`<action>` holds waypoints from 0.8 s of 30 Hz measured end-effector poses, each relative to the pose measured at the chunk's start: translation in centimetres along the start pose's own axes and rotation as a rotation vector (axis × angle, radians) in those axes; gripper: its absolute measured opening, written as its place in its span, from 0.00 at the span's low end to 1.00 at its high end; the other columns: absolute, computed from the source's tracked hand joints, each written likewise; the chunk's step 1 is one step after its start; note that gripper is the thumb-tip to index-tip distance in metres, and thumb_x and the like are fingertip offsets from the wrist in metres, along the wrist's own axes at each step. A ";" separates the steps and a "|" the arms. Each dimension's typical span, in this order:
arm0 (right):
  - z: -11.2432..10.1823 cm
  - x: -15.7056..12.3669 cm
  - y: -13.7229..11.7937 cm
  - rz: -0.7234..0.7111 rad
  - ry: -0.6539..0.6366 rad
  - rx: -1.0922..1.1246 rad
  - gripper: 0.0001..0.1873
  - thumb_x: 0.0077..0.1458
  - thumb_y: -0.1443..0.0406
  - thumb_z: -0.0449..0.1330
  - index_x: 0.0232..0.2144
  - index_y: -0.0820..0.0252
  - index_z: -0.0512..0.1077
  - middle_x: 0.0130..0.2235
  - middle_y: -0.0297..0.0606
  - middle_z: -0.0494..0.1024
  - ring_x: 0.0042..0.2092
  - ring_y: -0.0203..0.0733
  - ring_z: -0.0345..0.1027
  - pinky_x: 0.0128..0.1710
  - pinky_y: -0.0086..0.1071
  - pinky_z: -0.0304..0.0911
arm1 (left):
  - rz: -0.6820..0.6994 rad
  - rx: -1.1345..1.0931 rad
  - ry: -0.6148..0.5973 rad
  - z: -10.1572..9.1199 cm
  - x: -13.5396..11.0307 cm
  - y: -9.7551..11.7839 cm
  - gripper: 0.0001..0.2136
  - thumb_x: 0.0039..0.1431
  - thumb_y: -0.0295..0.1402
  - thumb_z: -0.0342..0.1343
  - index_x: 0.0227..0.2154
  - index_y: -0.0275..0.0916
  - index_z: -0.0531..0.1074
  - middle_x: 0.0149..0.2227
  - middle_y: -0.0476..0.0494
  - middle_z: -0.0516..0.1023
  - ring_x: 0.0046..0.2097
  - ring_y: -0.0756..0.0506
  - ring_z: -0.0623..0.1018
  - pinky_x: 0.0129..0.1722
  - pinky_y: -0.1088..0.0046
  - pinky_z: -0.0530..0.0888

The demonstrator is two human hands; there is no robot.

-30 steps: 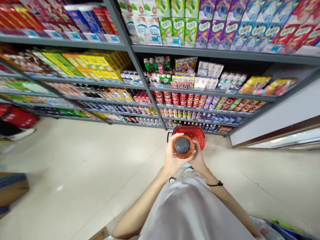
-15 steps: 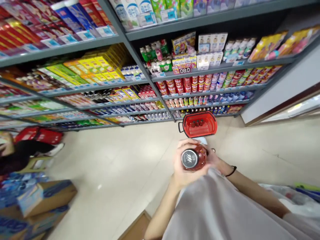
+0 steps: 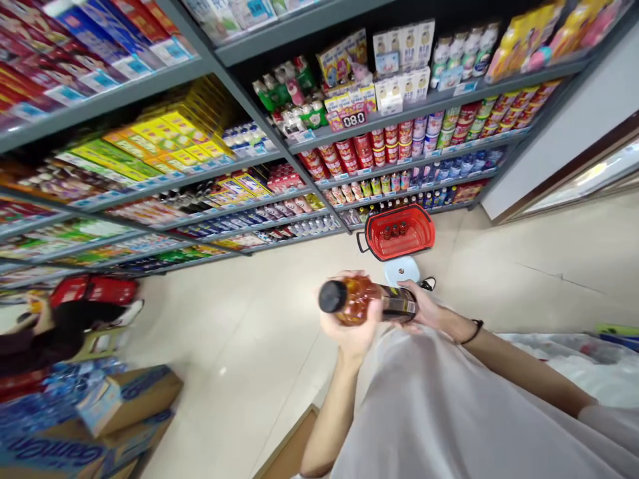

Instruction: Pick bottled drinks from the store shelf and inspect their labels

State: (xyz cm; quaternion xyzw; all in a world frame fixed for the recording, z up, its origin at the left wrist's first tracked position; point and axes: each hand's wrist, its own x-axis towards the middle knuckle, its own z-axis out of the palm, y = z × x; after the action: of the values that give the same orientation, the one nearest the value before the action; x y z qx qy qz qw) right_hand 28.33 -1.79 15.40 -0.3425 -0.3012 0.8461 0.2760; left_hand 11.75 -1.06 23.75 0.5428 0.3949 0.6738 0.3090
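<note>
A bottle of amber-brown drink (image 3: 362,297) with a black cap and a dark label lies tilted across both my hands, its cap pointing left. My left hand (image 3: 355,332) wraps round the upper part near the neck. Around the labelled base, my right hand (image 3: 422,307) is closed, a dark band on its wrist. Beyond the hands, a red shopping basket (image 3: 425,249) stands on the floor with several small dark-red bottles (image 3: 395,230) inside. A light-blue stool top (image 3: 402,270) sits between the basket and my hands.
Tall grey shelves (image 3: 249,166) full of packaged drinks run along the far side. At left, a person in dark clothes (image 3: 64,326) sits by a red basket (image 3: 94,289). Cardboard boxes (image 3: 134,392) are stacked lower left, and plastic-wrapped goods (image 3: 564,359) lie at right.
The bottle has turned from cap toward me to lying sideways, showing its label. My left hand moved left with the neck; the right hand now shows at the base. The view shifted slightly.
</note>
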 end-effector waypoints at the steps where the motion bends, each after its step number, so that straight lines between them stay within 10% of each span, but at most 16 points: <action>1: 0.2 -0.6 -0.2 0.026 -0.018 0.020 0.39 0.58 0.34 0.44 0.31 0.62 0.72 0.19 0.40 0.72 0.16 0.39 0.59 0.13 0.30 0.56 | -0.072 -0.029 0.077 -0.7 0.3 -0.8 0.22 0.58 0.40 0.69 0.51 0.42 0.69 0.48 0.39 0.78 0.49 0.39 0.82 0.50 0.55 0.81; 9: 2.8 -4.3 -2.8 -0.317 0.347 -0.441 0.24 0.57 0.48 0.67 0.43 0.58 0.68 0.32 0.35 0.77 0.27 0.39 0.73 0.24 0.29 0.69 | -0.698 -0.574 0.345 -3.8 2.2 -3.8 0.21 0.56 0.51 0.65 0.43 0.40 0.77 0.42 0.43 0.83 0.43 0.40 0.84 0.54 0.55 0.78; 16: 3.7 -6.1 -3.1 -0.585 0.542 -1.002 0.33 0.52 0.58 0.73 0.57 0.57 0.68 0.46 0.42 0.82 0.44 0.48 0.80 0.46 0.37 0.77 | -0.822 -0.801 0.321 -4.0 2.3 -3.5 0.13 0.60 0.44 0.63 0.38 0.39 0.78 0.40 0.45 0.81 0.47 0.45 0.82 0.62 0.55 0.74; 24: 1.6 -6.5 -2.6 -1.033 0.415 -1.506 0.40 0.64 0.70 0.66 0.72 0.56 0.56 0.63 0.57 0.70 0.62 0.58 0.71 0.57 0.49 0.74 | -0.867 -0.948 0.307 -4.8 1.7 -3.6 0.13 0.57 0.42 0.64 0.37 0.37 0.77 0.38 0.46 0.78 0.44 0.46 0.80 0.64 0.61 0.72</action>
State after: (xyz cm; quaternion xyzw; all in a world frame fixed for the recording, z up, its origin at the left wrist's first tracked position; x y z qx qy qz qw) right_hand 31.78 -4.93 20.89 -0.3991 -0.8292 0.1228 0.3714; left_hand 6.62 1.18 21.01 0.0376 0.2777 0.6590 0.6980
